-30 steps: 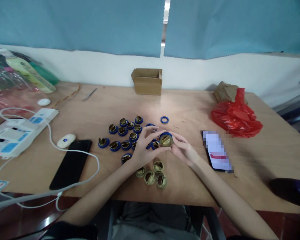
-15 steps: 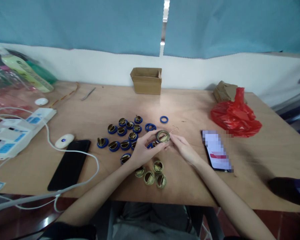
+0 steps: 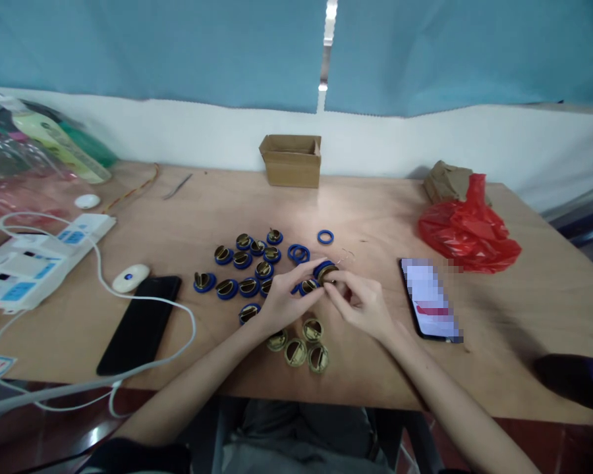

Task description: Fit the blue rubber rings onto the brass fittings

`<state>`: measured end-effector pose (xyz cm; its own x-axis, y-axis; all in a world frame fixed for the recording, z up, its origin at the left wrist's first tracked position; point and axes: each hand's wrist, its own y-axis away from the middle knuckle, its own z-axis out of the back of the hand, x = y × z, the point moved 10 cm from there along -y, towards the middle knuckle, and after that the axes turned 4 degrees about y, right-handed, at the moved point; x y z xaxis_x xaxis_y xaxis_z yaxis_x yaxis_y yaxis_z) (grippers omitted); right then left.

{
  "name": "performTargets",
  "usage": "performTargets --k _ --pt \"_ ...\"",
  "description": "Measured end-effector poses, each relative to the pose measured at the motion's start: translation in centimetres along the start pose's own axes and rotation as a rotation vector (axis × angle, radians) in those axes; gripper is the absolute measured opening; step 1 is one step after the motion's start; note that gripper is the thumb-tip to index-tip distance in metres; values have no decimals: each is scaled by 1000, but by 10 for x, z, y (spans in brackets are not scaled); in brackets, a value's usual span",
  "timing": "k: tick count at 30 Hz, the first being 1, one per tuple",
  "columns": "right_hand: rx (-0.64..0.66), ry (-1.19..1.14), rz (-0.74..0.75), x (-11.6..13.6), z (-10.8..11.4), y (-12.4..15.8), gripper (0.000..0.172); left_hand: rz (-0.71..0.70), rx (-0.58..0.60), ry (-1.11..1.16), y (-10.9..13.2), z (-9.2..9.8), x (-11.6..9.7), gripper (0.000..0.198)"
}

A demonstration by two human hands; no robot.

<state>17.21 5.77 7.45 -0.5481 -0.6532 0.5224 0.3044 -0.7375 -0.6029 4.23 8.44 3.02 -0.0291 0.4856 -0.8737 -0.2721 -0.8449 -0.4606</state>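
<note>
Both my hands meet over the middle of the wooden table (image 3: 375, 217). My left hand (image 3: 282, 299) and my right hand (image 3: 363, 303) pinch one round brass piece with a blue ring (image 3: 326, 271) between their fingertips. To the left lies a cluster of several brass pieces fitted with blue rings (image 3: 242, 263). Several bare brass pieces (image 3: 301, 342) lie near the table's front edge, under my wrists. Loose blue rings (image 3: 299, 252) and a single blue ring (image 3: 325, 236) lie just behind my hands.
A lit phone (image 3: 429, 297) lies right of my hands, a dark phone (image 3: 141, 322) to the left. A red plastic bag (image 3: 467, 227), a cardboard box (image 3: 291, 160), a white power strip (image 3: 34, 260) with cables and a small white device (image 3: 131, 278) also sit on the table.
The brass piece has turned in my fingers and dropped slightly; its blue ring now shows on it. My right hand has closed over it from the right.
</note>
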Motion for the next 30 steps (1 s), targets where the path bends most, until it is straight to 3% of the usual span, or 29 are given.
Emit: performTargets --k 8,17,30 --pt "27 47 47 6 -8 5 7 42 6 134 0 -2 2 46" --pt "-99 44 61 21 -1 6 11 99 72 347 -2 -6 1 46" --pt "-81 -19 -11 17 -3 11 13 178 113 401 -2 -8 2 33"
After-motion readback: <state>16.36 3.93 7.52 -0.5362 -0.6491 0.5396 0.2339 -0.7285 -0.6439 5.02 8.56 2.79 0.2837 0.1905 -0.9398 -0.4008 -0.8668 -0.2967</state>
